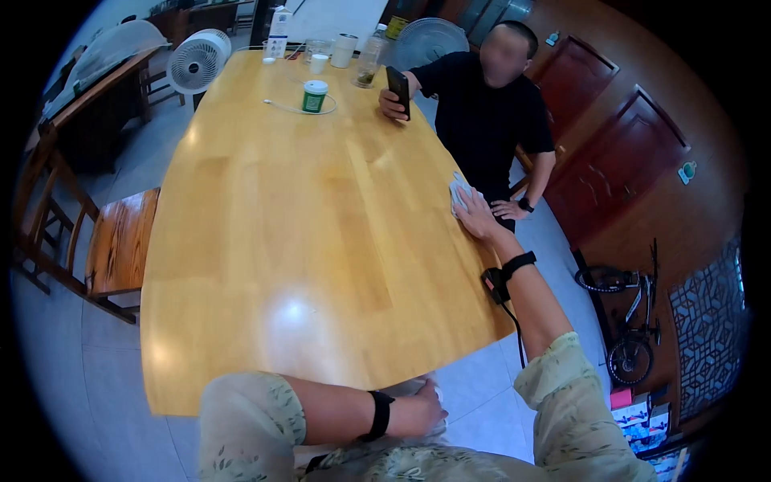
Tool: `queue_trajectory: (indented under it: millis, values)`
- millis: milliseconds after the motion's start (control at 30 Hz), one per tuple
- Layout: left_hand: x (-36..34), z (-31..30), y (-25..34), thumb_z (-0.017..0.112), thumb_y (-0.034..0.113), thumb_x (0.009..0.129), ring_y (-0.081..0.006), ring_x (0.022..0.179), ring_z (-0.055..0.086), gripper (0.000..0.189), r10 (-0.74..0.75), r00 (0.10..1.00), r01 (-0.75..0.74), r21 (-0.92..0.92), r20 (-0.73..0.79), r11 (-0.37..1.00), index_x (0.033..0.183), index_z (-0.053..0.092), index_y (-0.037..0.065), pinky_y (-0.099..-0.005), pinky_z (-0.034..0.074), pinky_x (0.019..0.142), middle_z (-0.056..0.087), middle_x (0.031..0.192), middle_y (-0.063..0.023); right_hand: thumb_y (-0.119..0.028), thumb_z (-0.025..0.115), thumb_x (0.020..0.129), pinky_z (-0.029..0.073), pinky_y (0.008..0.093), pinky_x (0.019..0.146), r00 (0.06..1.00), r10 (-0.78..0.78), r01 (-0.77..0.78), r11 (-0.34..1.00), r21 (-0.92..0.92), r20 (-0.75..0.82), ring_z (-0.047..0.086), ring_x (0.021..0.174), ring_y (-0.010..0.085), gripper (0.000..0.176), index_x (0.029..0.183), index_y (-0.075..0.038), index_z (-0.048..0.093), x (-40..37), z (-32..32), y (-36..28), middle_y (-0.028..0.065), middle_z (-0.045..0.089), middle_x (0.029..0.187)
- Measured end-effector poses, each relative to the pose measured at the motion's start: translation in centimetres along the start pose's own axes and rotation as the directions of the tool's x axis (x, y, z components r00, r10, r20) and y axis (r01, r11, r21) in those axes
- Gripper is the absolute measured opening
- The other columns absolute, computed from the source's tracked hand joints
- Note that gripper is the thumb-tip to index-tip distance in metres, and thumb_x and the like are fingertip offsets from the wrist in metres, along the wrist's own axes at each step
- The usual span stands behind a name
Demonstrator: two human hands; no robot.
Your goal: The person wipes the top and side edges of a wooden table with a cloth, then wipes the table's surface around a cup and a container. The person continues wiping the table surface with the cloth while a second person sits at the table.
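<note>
At the right edge of the wooden table (265,233), my right hand (479,218) presses a pale cloth (459,191) against the tabletop. The fingers lie over the cloth and hide part of it. A black strap with a small dark device and cable circles my right wrist. My left hand (419,411) is low by my body, just below the table's near edge. Its fingers are curled, and what they hold, if anything, is hidden. Another black strap is on my left wrist.
A person (494,112) beside the table's right side holds a phone (398,91). A green-and-white cup (314,96) with a cable, a jar (368,64), a carton (278,32) and a fan (199,63) are at the far end. A chair (120,241) stands left.
</note>
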State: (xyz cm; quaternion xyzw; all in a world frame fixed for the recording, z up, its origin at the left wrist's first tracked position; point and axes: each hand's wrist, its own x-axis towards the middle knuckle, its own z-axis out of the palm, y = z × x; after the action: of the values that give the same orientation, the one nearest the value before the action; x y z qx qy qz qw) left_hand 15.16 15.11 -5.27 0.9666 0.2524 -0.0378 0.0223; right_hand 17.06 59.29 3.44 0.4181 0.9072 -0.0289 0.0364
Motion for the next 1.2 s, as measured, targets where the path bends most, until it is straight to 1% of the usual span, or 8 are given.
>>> queue_trajectory:
  millis: [200,467,700,767,867,967,1033,1200]
  values:
    - [0.9,-0.6,-0.3,0.063,0.023,0.091,-0.0392,0.108,0.069,0.059,-0.015,1.000,0.015,-0.044,-0.005,0.999,0.145,0.052,0.001,-0.0644,0.045,0.097,0.071,0.120,-0.0169,-0.057,0.027,0.106,0.007,0.0532,0.126,0.997,0.013,-0.007,0.997,-0.074,0.073,0.002,0.155,0.0483,0.068,0.165,-0.026,0.012,-4.3,-1.8,-5.3,0.0211,0.002,0.171]
    - [0.6,-1.2,-0.5,0.067,0.026,0.089,-0.0377,0.113,0.067,0.049,-0.030,0.999,0.033,-0.110,0.028,0.993,0.131,0.064,0.001,-0.0661,0.046,0.095,0.071,0.124,-0.0175,-0.056,0.033,0.104,0.003,0.0588,0.124,0.947,-0.307,0.318,0.936,-0.150,0.091,0.003,0.155,0.0486,0.072,0.165,-0.024,0.013,-6.5,-1.4,-17.0,0.0189,0.005,0.171]
    - [-0.6,-2.5,-1.1,0.071,0.025,0.085,-0.0354,0.105,0.069,0.053,0.026,0.999,-0.025,-0.049,0.031,0.998,0.133,0.063,0.003,-0.0638,0.047,0.091,0.072,0.117,-0.0145,-0.054,0.041,0.103,0.005,0.0640,0.123,0.740,-0.668,0.673,0.733,-0.101,0.081,0.004,0.155,0.0489,0.071,0.164,-0.023,0.021,-12.9,-0.9,-29.5,0.0224,0.010,0.170]
    - [-1.0,-2.2,-1.0,0.070,0.022,0.083,-0.0341,0.097,0.072,0.057,0.048,0.999,-0.048,-0.030,-0.016,0.998,0.135,0.059,0.001,-0.0595,0.048,0.088,0.074,0.108,-0.0151,-0.050,0.045,0.101,0.009,0.0669,0.121,0.576,-0.815,0.817,0.575,-0.034,0.060,0.009,0.154,0.0508,0.070,0.162,-0.022,0.027,-16.1,-1.2,-31.6,0.0234,0.015,0.168]
    - [0.0,-0.3,-0.6,0.068,0.023,0.084,-0.0343,0.092,0.072,0.052,0.041,0.992,-0.034,0.056,-0.122,0.998,0.130,0.061,0.000,-0.0584,0.050,0.084,0.074,0.102,-0.0153,-0.052,0.040,0.104,0.013,0.0698,0.119,0.458,-0.885,0.889,0.458,-0.021,0.079,0.009,0.153,0.0516,0.066,0.162,-0.024,0.026,-19.9,-1.7,-32.5,0.0227,0.012,0.169]
    - [1.0,1.1,-0.3,0.061,0.025,0.095,-0.0398,0.106,0.069,0.042,-0.041,0.998,0.047,-0.125,0.052,0.991,0.133,0.066,0.008,-0.0665,0.050,0.086,0.071,0.124,-0.0144,-0.052,0.041,0.103,0.014,0.0696,0.119,0.408,-0.905,0.911,0.412,0.013,0.121,0.011,0.153,0.0515,0.064,0.161,-0.025,0.031,-22.9,-2.3,-31.4,0.0210,0.014,0.169]
    - [0.0,2.2,-0.1,0.059,0.023,0.092,-0.0365,0.080,0.070,0.031,-0.042,0.961,0.018,-0.091,-0.272,0.996,0.115,0.067,0.004,-0.0578,0.050,0.085,0.071,0.087,-0.0163,-0.051,0.043,0.102,0.015,0.0696,0.119,0.416,-0.903,0.907,0.420,0.021,0.104,0.012,0.153,0.0510,0.064,0.160,-0.026,0.032,-23.7,-2.1,-30.1,0.0205,0.015,0.169]
    - [0.1,0.3,0.1,0.053,0.021,0.097,-0.0367,0.099,0.070,0.038,-0.072,0.996,0.071,-0.030,-0.044,0.997,0.130,0.064,0.008,-0.0604,0.048,0.091,0.071,0.110,-0.0182,-0.047,0.049,0.100,0.016,0.0687,0.119,0.488,-0.862,0.868,0.496,0.031,0.135,0.014,0.153,0.0503,0.065,0.160,-0.025,0.034,-23.1,-2.8,-26.6,0.0208,0.017,0.168]
